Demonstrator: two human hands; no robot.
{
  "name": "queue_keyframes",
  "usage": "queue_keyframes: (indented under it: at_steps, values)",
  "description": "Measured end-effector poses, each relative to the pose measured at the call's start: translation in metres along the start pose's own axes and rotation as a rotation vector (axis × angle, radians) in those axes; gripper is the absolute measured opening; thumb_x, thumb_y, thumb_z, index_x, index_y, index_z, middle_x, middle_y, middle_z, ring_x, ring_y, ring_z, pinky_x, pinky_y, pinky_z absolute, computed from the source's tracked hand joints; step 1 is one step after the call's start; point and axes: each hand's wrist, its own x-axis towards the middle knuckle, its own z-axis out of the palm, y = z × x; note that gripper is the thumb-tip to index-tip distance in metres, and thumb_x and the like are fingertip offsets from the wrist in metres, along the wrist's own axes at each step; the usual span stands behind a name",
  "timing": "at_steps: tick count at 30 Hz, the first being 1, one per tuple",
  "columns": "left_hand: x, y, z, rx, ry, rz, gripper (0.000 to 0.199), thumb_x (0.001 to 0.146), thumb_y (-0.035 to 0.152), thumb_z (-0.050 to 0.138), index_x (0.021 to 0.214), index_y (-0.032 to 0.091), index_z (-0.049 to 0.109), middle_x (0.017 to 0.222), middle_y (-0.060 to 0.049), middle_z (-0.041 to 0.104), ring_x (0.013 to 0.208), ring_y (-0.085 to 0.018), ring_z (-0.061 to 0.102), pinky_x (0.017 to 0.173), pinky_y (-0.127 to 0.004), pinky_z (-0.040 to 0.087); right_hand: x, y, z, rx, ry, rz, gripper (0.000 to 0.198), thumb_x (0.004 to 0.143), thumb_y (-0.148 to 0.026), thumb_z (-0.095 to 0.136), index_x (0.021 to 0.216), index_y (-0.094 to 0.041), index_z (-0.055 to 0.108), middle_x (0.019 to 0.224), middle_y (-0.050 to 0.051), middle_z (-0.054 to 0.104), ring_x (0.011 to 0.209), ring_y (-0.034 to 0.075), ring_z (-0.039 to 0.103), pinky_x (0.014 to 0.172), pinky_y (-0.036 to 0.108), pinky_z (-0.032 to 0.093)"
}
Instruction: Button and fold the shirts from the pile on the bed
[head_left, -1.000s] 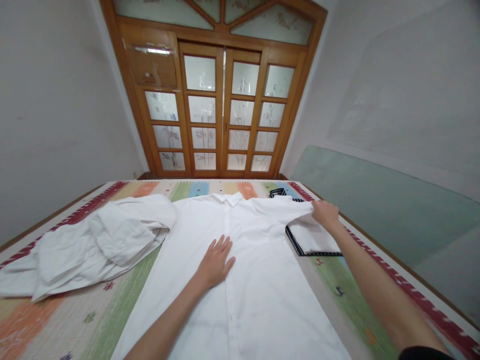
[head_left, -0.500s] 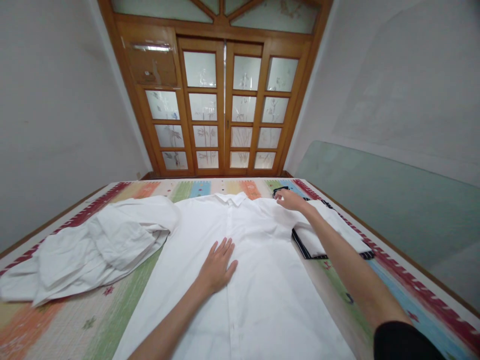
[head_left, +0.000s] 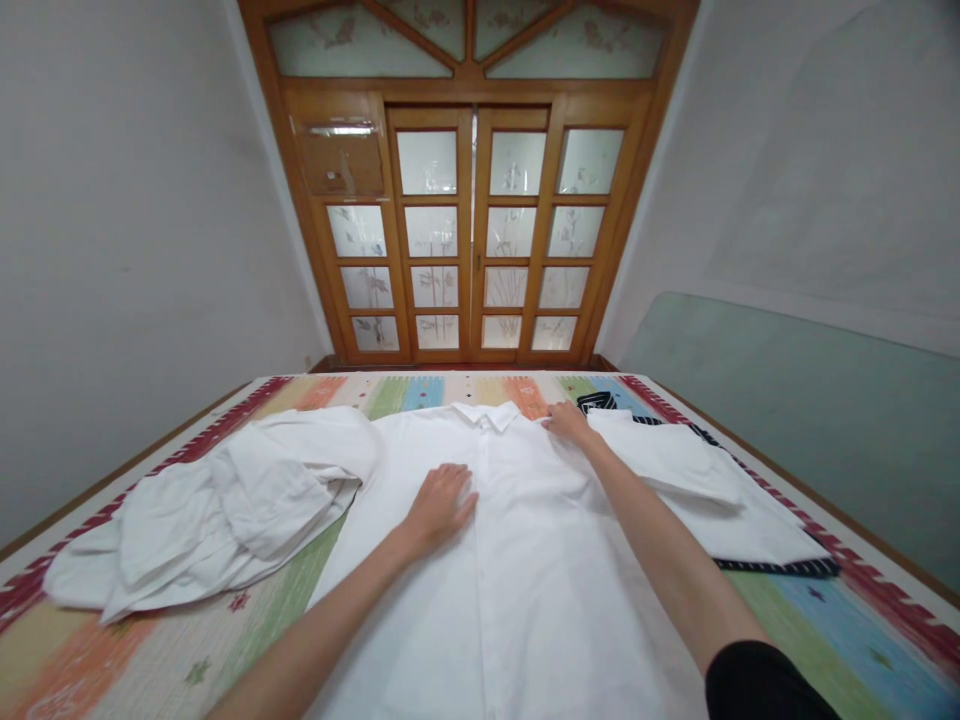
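Observation:
A white button-front shirt with a collar lies spread out face up in front of me. My left hand rests on its chest, left of the button placket, with the palm down and fingers stretched out. At the shoulder just right of the collar, my right hand has its fingers closed on the shirt's edge. The right forearm crosses over that side of the shirt and hides part of it. White cloth with black striped trim lies beyond my right forearm.
A crumpled heap of white cloth lies to the left. Beneath everything is a multicoloured striped cover. A pale green board runs along the right wall. Wooden glazed doors stand at the far end.
My right hand has moved inward along the shoulder towards the collar, away from the black striped piece. My left hand stays on the chest. The view has shifted slightly.

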Motion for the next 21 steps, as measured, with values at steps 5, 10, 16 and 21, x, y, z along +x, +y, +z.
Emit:
queue_keyframes:
  at_steps: [5,10,16,21]
  values:
    - [0.07,-0.081,-0.018,0.11,-0.033,-0.332,0.045,0.095,0.034,0.04,0.133,0.012,0.05,0.141,-0.015,0.052,0.133,-0.027,0.043,0.11,-0.043,0.035,0.001,0.007,0.014,0.052,0.01,0.114,0.033,0.095,-0.026,0.046,0.122,-0.011,0.056,0.121,0.017,0.064,0.113,0.023,0.06,0.086,0.027,0.043]
    - [0.076,-0.14,-0.009,0.172,-0.213,-0.647,0.056,0.097,0.039,0.027,0.146,0.013,0.037,0.153,-0.015,0.034,0.141,-0.036,0.029,0.11,-0.059,0.03,0.001,0.014,0.027,0.074,0.075,0.328,0.033,0.091,-0.011,0.041,0.12,-0.007,0.056,0.112,0.021,0.066,0.105,0.025,0.065,0.082,0.03,0.045]
    - [0.064,-0.16,0.007,0.221,-0.221,-0.698,0.062,0.096,0.043,0.023,0.149,0.012,0.033,0.157,-0.014,0.026,0.144,-0.037,0.022,0.114,-0.062,0.017,0.005,0.021,0.046,-0.055,0.224,0.278,0.028,0.092,-0.01,0.039,0.113,-0.005,0.058,0.104,0.022,0.066,0.1,0.027,0.064,0.082,0.032,0.044]
    - [0.066,-0.16,0.009,0.228,-0.177,-0.749,0.063,0.095,0.046,0.025,0.148,0.013,0.035,0.155,-0.016,0.029,0.143,-0.038,0.022,0.114,-0.063,0.014,0.011,0.027,0.053,-0.113,0.28,0.207,0.027,0.096,-0.019,0.041,0.11,-0.007,0.06,0.107,0.023,0.064,0.105,0.029,0.058,0.084,0.035,0.041]
